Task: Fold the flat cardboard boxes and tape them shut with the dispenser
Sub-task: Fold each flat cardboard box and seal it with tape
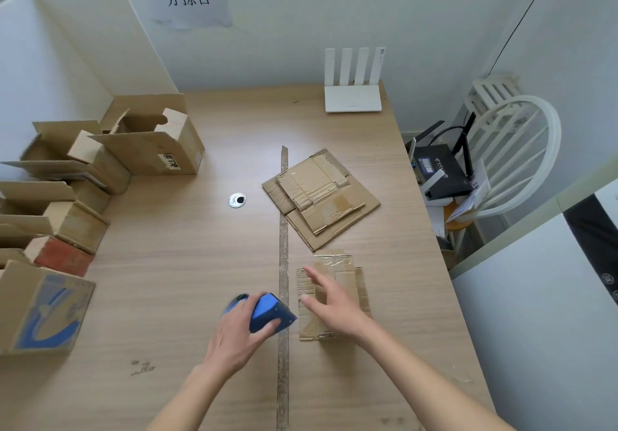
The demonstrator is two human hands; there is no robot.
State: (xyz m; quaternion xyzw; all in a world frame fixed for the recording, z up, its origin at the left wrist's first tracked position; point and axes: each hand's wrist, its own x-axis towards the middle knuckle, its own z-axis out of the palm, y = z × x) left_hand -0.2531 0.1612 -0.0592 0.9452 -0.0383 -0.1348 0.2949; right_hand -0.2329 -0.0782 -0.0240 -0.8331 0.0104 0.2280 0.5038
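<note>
My left hand (234,333) grips the blue tape dispenser (271,313) near the table's front middle, fingers curled round its body. To its right, a small flat cardboard box (334,266) lies on the table. My right hand (331,303) hovers over or rests on it with fingers straight and spread. Farther back lies a stack of flat cardboard boxes (321,196).
Several folded, open-topped boxes (150,143) crowd the table's left side, one with blue print (43,313) at the front left. A strip of old tape (283,263) runs down the wooden table (174,263). A white router (352,96) stands at the back, a white chair (515,149) beyond the right edge.
</note>
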